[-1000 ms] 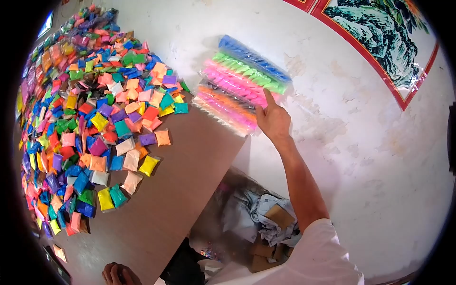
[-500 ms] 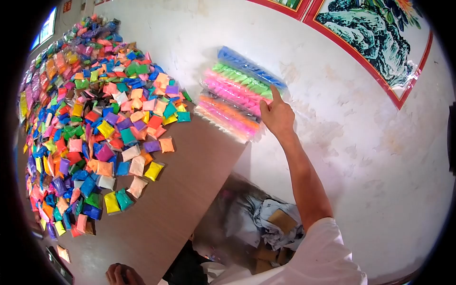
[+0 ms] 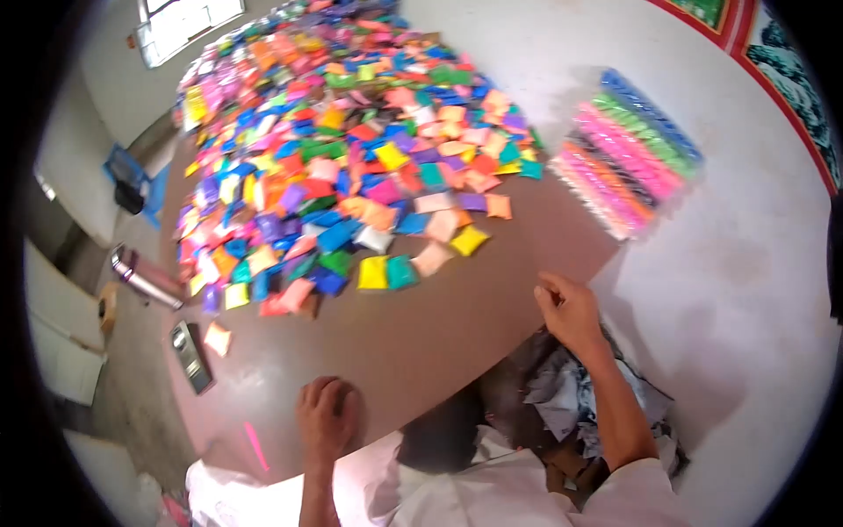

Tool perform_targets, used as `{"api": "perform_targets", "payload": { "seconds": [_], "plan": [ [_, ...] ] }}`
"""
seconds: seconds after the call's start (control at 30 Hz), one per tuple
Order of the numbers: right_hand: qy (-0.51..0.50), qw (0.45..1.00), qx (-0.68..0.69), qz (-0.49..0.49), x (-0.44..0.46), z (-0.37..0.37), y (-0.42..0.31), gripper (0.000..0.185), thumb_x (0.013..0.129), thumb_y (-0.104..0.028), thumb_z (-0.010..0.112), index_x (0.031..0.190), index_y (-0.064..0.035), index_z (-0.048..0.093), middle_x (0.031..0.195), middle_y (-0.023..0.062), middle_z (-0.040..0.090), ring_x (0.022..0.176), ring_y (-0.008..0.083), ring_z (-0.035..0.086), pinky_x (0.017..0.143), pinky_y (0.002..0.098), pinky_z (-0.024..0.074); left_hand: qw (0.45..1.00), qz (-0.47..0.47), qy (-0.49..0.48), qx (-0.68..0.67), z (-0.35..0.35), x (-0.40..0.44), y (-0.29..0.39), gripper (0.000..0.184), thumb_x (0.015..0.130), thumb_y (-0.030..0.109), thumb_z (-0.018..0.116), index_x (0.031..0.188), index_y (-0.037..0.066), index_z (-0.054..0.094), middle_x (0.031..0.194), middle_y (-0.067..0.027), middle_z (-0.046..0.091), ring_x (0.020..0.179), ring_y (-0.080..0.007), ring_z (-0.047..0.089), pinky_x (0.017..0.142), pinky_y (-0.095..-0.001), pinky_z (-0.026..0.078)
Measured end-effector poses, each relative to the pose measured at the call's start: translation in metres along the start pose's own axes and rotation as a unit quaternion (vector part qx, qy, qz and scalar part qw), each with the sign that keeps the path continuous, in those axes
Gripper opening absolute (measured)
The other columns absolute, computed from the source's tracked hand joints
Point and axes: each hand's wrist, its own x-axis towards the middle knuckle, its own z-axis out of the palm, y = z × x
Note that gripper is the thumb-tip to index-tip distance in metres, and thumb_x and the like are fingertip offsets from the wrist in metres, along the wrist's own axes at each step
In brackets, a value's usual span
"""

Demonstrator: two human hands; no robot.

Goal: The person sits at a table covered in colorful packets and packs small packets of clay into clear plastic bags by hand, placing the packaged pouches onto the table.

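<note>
My left hand (image 3: 327, 417) rests on the brown table (image 3: 439, 334) near its front edge, fingers curled in, with nothing visible in them. My right hand (image 3: 571, 314) is over the table's right edge, its fingers loosely bent and the thumb apart from them; I see nothing held. Beyond it, against the wall, lies a row of long clear-wrapped bundles (image 3: 628, 154) in blue, green, pink, orange and other colours. A large heap of small coloured packets (image 3: 351, 167) covers the far and left part of the table. The nearest packets to my hands are yellow, teal and peach.
At the table's left side lie a dark phone-like object (image 3: 190, 356), a lone peach packet (image 3: 218, 339) and a metallic flask (image 3: 145, 277). A pink strip (image 3: 256, 446) is near the front edge. Crumpled wrapping (image 3: 562, 395) and cardboard sit below the right edge. A blue chair (image 3: 145, 184) stands behind.
My right hand has drawn back from the wrapped bundles toward me, its pointing finger now bent. The view has swung left, bringing my left hand, the flask and the chair into sight.
</note>
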Motion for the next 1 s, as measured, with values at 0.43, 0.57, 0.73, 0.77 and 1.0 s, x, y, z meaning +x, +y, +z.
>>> {"api": "perform_targets", "payload": {
  "seconds": [0.43, 0.57, 0.73, 0.77, 1.0],
  "plan": [
    [0.021, 0.991, -0.038, -0.129, -0.065, 0.130, -0.062, 0.020, 0.086, -0.014, 0.074, 0.105, -0.0073, 0.076, 0.113, 0.0080, 0.070, 0.110, 0.0319, 0.064, 0.103, 0.0455, 0.0441, 0.999, -0.017, 0.024, 0.025, -0.006, -0.015, -0.004, 0.019, 0.086, 0.014, 0.079, 0.102, 0.007, 0.072, 0.111, -0.0090, 0.071, 0.101, -0.0328, 0.066, 0.088, -0.0433, 0.055],
    [0.028, 0.992, -0.020, -0.117, -0.065, 0.128, -0.062, 0.018, 0.084, -0.011, 0.073, 0.101, -0.0079, 0.076, 0.112, 0.0066, 0.070, 0.109, 0.0304, 0.064, 0.103, 0.0456, 0.0436, 0.999, -0.038, 0.023, 0.003, -0.007, -0.016, -0.004, 0.018, 0.087, 0.013, 0.078, 0.102, 0.007, 0.072, 0.111, -0.0079, 0.071, 0.101, -0.0320, 0.067, 0.088, -0.0431, 0.056],
    [0.012, 0.994, -0.009, -0.110, -0.066, 0.128, -0.063, 0.017, 0.085, -0.011, 0.073, 0.101, -0.0080, 0.076, 0.112, 0.0062, 0.071, 0.110, 0.0303, 0.064, 0.103, 0.0456, 0.0435, 0.999, 0.007, 0.030, 0.011, -0.014, -0.012, -0.002, 0.016, 0.087, 0.011, 0.077, 0.102, 0.008, 0.072, 0.112, -0.0069, 0.071, 0.103, -0.0315, 0.067, 0.089, -0.0427, 0.056],
    [0.012, 0.994, -0.015, -0.105, -0.065, 0.129, -0.062, 0.017, 0.085, -0.011, 0.072, 0.101, -0.0079, 0.076, 0.112, 0.0062, 0.071, 0.110, 0.0303, 0.063, 0.103, 0.0454, 0.0434, 0.999, -0.030, 0.024, -0.018, -0.009, -0.015, -0.008, 0.015, 0.087, 0.011, 0.076, 0.102, 0.008, 0.072, 0.112, -0.0066, 0.071, 0.103, -0.0313, 0.067, 0.089, -0.0424, 0.056],
    [0.020, 0.993, -0.023, -0.113, -0.065, 0.129, -0.062, 0.016, 0.085, -0.012, 0.072, 0.099, -0.0073, 0.076, 0.110, 0.0073, 0.071, 0.107, 0.0308, 0.064, 0.102, 0.0464, 0.0447, 0.999, -0.025, 0.033, -0.023, -0.004, -0.015, -0.013, 0.009, 0.089, 0.011, 0.071, 0.097, 0.007, 0.069, 0.108, -0.0062, 0.071, 0.101, -0.0299, 0.067, 0.089, -0.0428, 0.054]
  ]
}}
